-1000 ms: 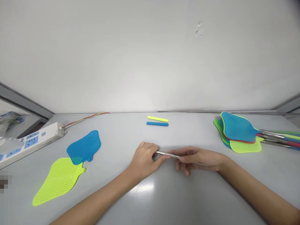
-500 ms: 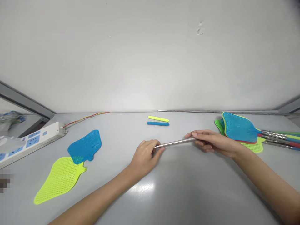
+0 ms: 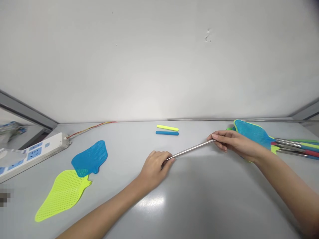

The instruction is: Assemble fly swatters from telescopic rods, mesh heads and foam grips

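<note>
Between my two hands runs a thin silver telescopic rod (image 3: 191, 149), tilted up towards the right. My left hand (image 3: 156, 167) is closed around its lower left end, close over the table. The thumb and fingers of my right hand (image 3: 230, 142) pinch its upper right end. Beyond the rod lie a yellow handle sleeve (image 3: 167, 127) and a blue handle sleeve (image 3: 167, 133), side by side. To the left, a blue fly swatter head (image 3: 91, 157) partly overlaps a yellow-green fly swatter head (image 3: 62, 194).
Behind my right hand lies a pile of fly swatters (image 3: 254, 132) with metal shafts and coloured handles. Long metal rods (image 3: 199, 119) rest along the wall. At the left stands a white power strip (image 3: 35, 152) with a thin red and yellow cable (image 3: 89, 127).
My right hand has moved right and slightly up, and a longer stretch of the rod shows between the hands. My left hand stays nearly in place, still closed on its end.
</note>
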Tool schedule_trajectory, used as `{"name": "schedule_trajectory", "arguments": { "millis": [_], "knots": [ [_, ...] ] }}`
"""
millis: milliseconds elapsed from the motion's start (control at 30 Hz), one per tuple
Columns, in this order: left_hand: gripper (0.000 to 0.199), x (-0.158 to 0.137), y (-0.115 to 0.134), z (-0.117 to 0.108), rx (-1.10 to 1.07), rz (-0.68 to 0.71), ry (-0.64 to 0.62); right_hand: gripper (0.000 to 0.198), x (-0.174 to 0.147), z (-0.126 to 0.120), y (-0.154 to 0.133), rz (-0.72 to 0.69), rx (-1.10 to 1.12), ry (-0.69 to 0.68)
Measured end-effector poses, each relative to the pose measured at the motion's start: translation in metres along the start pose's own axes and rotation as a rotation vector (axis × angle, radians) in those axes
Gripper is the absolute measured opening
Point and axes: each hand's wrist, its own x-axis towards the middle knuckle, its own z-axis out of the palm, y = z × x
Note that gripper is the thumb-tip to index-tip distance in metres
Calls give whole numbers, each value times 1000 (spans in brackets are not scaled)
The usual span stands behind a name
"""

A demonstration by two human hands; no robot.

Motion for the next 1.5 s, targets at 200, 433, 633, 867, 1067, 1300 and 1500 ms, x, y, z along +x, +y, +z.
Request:
{"name": "schedule_trajectory", "arguments": {
  "millis": [200,433,633,867,1067,1300,1500],
  "knots": [
    [27,-1,-1,0,29,62,-60,36,-2,1,-2,-10,-48,21],
    [25,-2,-1,-1,54,143,-78,39,-8,6,-13,-77,-295,6],
    [23,-9,5,4,90,203,-135,37,-9,-1,-11,-109,-401,7],
    [23,-20,20,16,41,69,-130,38,-11,-3,-9,-74,-445,6],
    [24,-26,30,19,23,86,-174,49,-7,8,-8,-134,-514,189],
    [24,-28,30,19,15,106,-197,50,-5,16,-3,-245,-505,299],
    [23,-27,30,19,-6,100,-192,50,-5,16,0,-257,-480,337]
  ]
}}
